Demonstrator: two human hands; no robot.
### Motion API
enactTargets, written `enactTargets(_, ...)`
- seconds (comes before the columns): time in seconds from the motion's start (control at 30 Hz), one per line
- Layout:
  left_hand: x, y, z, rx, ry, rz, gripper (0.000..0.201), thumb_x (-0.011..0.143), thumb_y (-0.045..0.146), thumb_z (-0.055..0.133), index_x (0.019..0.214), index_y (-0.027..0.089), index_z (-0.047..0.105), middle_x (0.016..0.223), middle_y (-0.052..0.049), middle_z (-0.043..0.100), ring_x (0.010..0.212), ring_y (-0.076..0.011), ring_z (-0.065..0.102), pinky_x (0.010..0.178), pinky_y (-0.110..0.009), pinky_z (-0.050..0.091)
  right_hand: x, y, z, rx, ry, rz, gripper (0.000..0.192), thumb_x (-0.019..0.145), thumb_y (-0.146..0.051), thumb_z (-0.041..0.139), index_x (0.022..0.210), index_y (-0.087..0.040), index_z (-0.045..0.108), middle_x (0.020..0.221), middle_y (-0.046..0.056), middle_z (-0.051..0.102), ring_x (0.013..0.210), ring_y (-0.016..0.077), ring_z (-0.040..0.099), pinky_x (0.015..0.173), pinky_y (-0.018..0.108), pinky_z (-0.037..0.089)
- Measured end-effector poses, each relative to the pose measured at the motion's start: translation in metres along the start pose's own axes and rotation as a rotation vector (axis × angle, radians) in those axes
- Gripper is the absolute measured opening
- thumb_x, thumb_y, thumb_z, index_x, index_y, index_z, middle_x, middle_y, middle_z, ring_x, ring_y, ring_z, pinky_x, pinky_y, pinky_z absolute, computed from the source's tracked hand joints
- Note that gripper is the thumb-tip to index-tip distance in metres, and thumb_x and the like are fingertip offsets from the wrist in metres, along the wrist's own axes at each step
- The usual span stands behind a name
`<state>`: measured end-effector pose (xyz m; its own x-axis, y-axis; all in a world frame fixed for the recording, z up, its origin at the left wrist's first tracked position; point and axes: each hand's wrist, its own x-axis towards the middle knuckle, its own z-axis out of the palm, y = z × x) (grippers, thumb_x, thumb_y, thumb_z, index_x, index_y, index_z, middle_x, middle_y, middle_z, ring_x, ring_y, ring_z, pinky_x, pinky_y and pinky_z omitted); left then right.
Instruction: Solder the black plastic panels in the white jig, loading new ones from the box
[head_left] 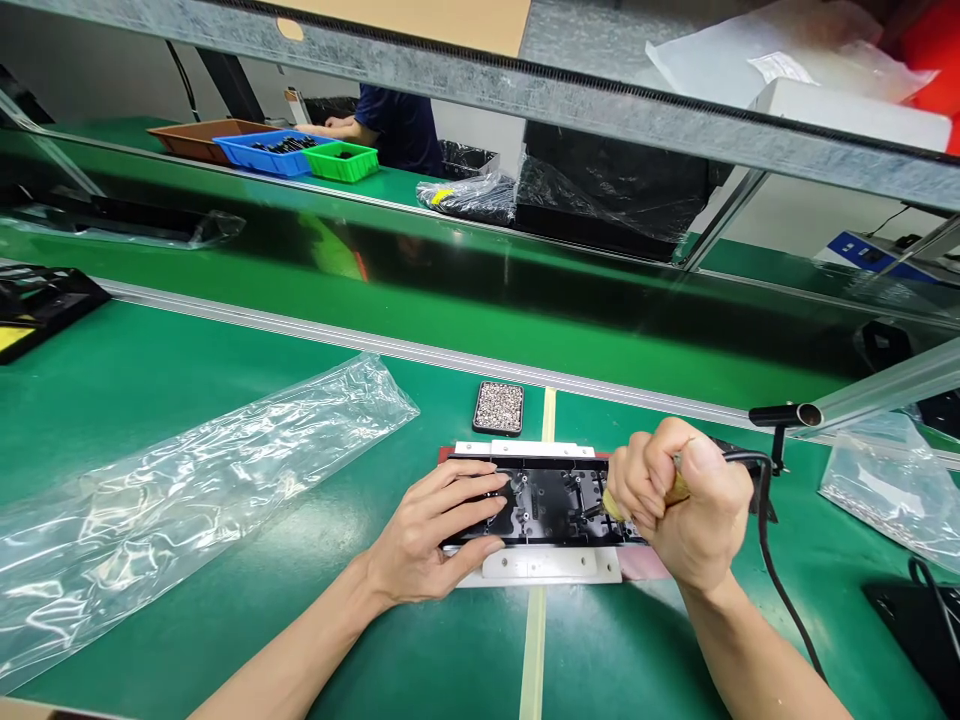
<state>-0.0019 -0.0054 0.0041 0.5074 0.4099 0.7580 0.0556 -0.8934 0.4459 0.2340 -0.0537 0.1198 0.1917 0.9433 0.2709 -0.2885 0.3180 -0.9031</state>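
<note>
A long black plastic housing (551, 500) with small posts and metal inserts lies in a white and red fixture (551, 566) on the green bench. My left hand (442, 525) rests on the housing's left end, fingers stretched out and apart, thumb along the near edge. In my right fist (682, 500) is a soldering iron (613, 504) with a yellowish grip and a black cord. Its dark tip points down and left into the housing; exact contact at the tip is hard to make out. Behind the fixture sits a small black tray (499, 408) of tiny metal pieces.
A clear plastic bag (195, 500) stretches across the left. At right stand a metal tube holder (784, 415) and a bag of small parts (892, 490). A metal shelf beam (480, 85) crosses overhead. Beyond the divider, a person (397, 125) works near coloured bins (266, 152).
</note>
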Motion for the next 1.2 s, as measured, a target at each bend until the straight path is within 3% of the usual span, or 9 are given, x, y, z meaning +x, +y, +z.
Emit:
enactTargets(0.17,-0.001,0.0,0.0,-0.008,-0.005,0.002,0.037,0.091,0.017,0.073,0.128,0.014,0.068,0.126,-0.016,0.072,0.122,-0.0339,0.065,0.096,-0.055,0.062,0.009,-0.013,-0.011,0.029,-0.155,0.01,0.045,0.096,-0.045,0.057,0.058,-0.021,0.047,0.043,-0.006,0.034,0.036,0.0093,0.031,0.035,0.022,0.032)
enactTargets(0.37,-0.001,-0.002,0.001,-0.008,0.015,0.008,0.033,0.093,0.018,0.07,0.126,0.015,0.069,0.124,-0.016,0.073,0.121,-0.0334,0.066,0.094,-0.054,0.062,0.021,-0.019,-0.01,-0.013,0.077,-0.168,0.046,0.098,-0.043,0.054,0.059,-0.02,0.047,0.044,-0.006,0.036,0.034,0.0074,0.03,0.035,0.021,0.032)
enactTargets(0.57,0.0,-0.003,0.001,-0.009,0.021,0.014,0.032,0.095,0.021,0.067,0.126,0.015,0.069,0.122,-0.016,0.074,0.119,-0.0333,0.068,0.092,-0.053,0.063,0.032,-0.01,-0.001,-0.051,0.174,-0.192,0.044,0.097,-0.043,0.057,0.062,-0.02,0.044,0.045,-0.006,0.037,0.035,0.0074,0.032,0.035,0.02,0.029)
enactTargets(1.2,-0.005,-0.004,0.002,-0.027,0.009,0.009,0.032,0.096,0.023,0.066,0.126,0.012,0.069,0.125,-0.018,0.072,0.122,-0.0349,0.065,0.094,-0.055,0.061,0.03,0.005,0.001,-0.03,0.092,-0.136,0.044,0.098,-0.041,0.056,0.06,-0.02,0.048,0.046,-0.005,0.038,0.037,0.0079,0.032,0.035,0.021,0.028)
